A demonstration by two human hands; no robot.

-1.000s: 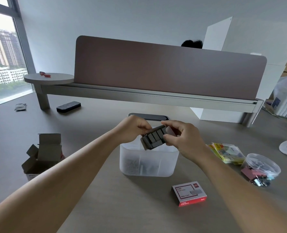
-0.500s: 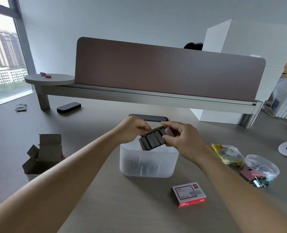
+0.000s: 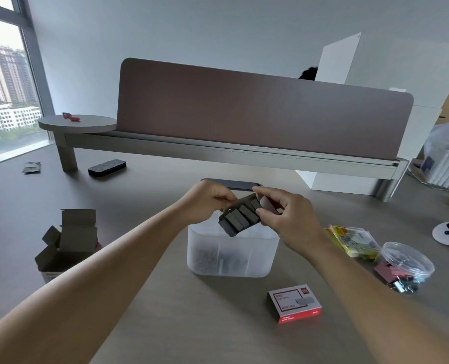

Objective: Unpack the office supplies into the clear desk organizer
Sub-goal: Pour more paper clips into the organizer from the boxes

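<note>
Both hands hold a dark grey tray of staple strips (image 3: 240, 216) above the clear desk organizer (image 3: 232, 254). My left hand (image 3: 208, 199) grips the tray's left end and my right hand (image 3: 286, 216) pinches its right end, where a reddish sleeve shows under the fingers. The tray tilts down to the left. Through the organizer's frosted walls I see small grey items in its compartments. A closed red and grey staple box (image 3: 294, 303) lies on the desk in front of the organizer.
An opened cardboard box (image 3: 68, 243) stands at the left. At the right lie a yellow packet (image 3: 354, 240) and a tipped clear tub of binder clips (image 3: 404, 266). A black eraser (image 3: 107, 167) sits under the raised shelf (image 3: 218, 151). A dark lid (image 3: 231, 183) lies behind the organizer.
The tray has dropped slightly and tilted more to the left above the organizer. My right fingers have shifted along its right end. Everything on the desk stays put.
</note>
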